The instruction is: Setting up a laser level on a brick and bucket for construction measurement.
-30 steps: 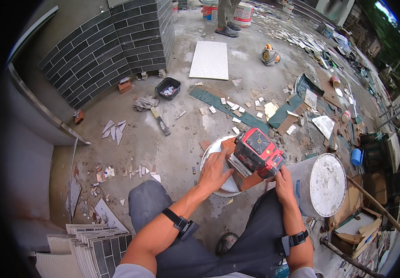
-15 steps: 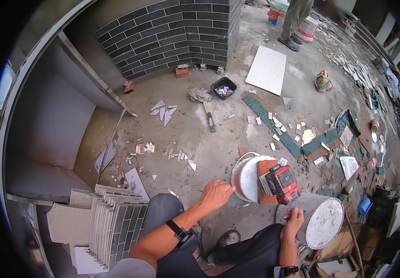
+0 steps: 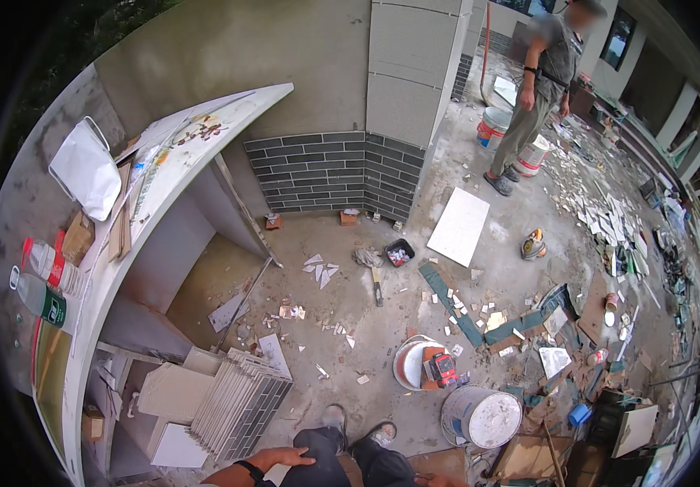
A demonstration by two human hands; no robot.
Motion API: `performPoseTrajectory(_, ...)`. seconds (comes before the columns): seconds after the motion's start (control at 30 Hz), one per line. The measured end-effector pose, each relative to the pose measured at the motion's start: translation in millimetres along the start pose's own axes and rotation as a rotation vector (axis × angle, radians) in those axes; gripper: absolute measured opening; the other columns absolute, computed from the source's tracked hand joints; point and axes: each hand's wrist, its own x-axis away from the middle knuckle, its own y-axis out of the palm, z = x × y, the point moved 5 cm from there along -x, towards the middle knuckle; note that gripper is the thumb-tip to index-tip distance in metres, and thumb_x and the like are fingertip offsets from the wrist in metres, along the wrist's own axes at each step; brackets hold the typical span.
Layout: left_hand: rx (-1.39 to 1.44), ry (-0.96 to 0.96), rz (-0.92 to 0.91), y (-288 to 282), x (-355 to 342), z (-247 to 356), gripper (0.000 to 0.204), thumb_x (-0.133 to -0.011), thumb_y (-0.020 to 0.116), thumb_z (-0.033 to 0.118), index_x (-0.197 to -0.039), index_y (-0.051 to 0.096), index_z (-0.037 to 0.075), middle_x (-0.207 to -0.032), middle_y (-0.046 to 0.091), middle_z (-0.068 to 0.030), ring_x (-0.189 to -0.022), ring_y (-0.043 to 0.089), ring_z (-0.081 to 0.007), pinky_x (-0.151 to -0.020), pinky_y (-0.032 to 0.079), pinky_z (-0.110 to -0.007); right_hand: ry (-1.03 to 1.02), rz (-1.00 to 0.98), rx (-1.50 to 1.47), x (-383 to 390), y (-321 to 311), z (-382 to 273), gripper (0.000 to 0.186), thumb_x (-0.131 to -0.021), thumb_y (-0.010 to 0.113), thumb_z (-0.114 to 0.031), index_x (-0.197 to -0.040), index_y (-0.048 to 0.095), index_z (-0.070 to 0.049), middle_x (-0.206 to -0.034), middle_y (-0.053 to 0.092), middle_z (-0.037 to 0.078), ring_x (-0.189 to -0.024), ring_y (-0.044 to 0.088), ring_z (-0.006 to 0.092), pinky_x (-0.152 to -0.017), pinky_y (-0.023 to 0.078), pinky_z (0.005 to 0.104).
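Released, red tool (image 3: 444, 369) now lies well beyond left-hand fingers (image 3: 305, 460).

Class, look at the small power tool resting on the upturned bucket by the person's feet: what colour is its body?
The tool is red with black parts, resting on the pale bucket; the head view shows it best.

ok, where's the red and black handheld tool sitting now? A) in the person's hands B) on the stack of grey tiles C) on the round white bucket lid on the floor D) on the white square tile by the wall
C: the red and black handheld tool lies on the round white bucket lid on the floor, clear of the left hand, which rests on the knee.
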Motion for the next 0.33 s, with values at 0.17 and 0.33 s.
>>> performPoseTrajectory(0.17,0.161,0.347,0.096,57.1,2.2,-59.6,0.066,-0.091,0.053,0.046,-0.140,0.042,0.004,-0.133,0.050,-0.0171,-0.117,0.049,-0.0275,-0.097,0.040,-0.039,0.223,0.083,0.104,45.0,-32.6,6.5,0.057,-0.090,0.056,-0.054,-0.116,0.070,-0.005,-0.109,0.069,0.021,-0.106,0.066,0.0316,-0.094,0.049,0.0390)
performPoseTrajectory(0.33,0.323,0.393,0.171,29.9,15.6,-74.2,0.066,-0.091,0.070,0.026,-0.145,0.036,0.008,-0.122,0.064,-0.0134,-0.090,0.067,-0.0275,-0.077,0.056,-0.039,0.044,0.364,0.191,81.7,-54.4,-67.4,0.044,-0.092,0.056,-0.047,-0.090,0.079,-0.009,-0.076,0.073,0.016,-0.076,0.072,0.0276,-0.075,0.055,0.0405)
